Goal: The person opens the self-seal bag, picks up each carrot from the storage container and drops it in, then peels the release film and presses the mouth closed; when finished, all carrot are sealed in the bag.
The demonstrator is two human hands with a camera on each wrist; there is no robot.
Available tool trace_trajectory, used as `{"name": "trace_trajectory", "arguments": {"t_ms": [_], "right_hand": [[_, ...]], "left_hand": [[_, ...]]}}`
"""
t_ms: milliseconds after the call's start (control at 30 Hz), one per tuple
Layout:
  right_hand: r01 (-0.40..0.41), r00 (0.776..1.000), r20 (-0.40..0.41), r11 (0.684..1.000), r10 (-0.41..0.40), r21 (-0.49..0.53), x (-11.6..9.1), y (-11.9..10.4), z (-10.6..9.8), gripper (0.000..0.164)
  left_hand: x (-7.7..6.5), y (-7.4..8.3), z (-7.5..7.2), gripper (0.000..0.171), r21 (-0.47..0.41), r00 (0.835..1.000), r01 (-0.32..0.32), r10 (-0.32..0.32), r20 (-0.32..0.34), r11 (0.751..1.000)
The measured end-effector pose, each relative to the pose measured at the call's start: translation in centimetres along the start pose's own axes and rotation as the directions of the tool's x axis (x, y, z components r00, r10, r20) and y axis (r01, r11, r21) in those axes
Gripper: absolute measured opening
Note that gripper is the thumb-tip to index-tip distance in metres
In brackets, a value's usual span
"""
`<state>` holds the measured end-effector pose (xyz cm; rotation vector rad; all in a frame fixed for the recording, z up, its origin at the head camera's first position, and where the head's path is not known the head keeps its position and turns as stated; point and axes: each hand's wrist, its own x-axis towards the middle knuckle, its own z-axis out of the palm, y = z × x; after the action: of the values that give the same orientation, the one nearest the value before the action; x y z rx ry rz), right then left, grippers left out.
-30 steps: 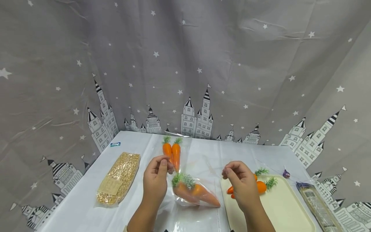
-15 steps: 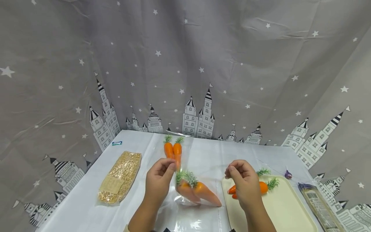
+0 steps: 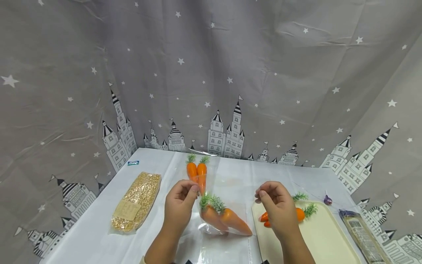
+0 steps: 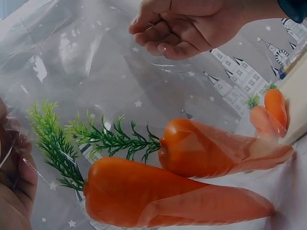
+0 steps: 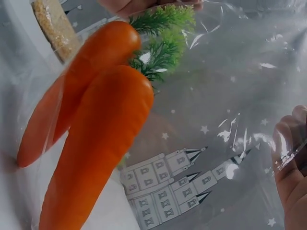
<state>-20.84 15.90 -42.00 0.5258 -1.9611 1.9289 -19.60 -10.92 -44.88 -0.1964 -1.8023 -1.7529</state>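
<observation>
My left hand (image 3: 179, 201) and right hand (image 3: 277, 205) are raised above the table, apart from each other. Each pinches a top corner of a clear plastic bag (image 4: 91, 52), stretched between them. Two toy carrots with green tops lie inside it: one carrot (image 3: 212, 217) on the left and a second carrot (image 3: 235, 220) beside it. The left wrist view shows both carrots through the film, tops toward the left hand (image 4: 17, 177). At the right edge of the right wrist view, the right hand (image 5: 291, 163) shows behind shiny film.
Behind the left hand lies another clear bag with two carrots (image 3: 202, 174). A cream tray (image 3: 324, 234) with more carrots (image 3: 300, 213) sits under the right hand. A bag of yellow kernels (image 3: 138, 200) lies left; a long packet (image 3: 362, 234) lies far right.
The view has shifted slightly. The carrots in the held bag have moved a little relative to the hands, and the film over them has settled. Both hands keep their hold on the bag.
</observation>
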Motion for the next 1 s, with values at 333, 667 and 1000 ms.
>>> {"name": "trace_trajectory", "arguments": {"t_ms": [333, 667, 1000], "right_hand": [[-0.007, 1.000, 0.000, 0.992, 0.007, -0.128, 0.3, -0.9, 0.2, 0.005], [-0.045, 0.999, -0.031, 0.986, 0.041, -0.162, 0.5, -0.8, -0.7, 0.004], [0.056, 0.997, -0.048, 0.987, -0.064, -0.150, 0.7, 0.1, -1.3, 0.012]], "left_hand": [[0.0, 0.1, -0.1, 0.006, -0.012, 1.000, 0.006, -0.006, -0.001, 1.000], [0.1, 0.1, -0.3, 0.003, -0.041, 0.997, -0.064, 0.066, 0.035, 0.997], [0.3, 0.0, -0.6, 0.003, 0.000, 0.993, -0.089, 0.089, 0.077, 0.996]]}}
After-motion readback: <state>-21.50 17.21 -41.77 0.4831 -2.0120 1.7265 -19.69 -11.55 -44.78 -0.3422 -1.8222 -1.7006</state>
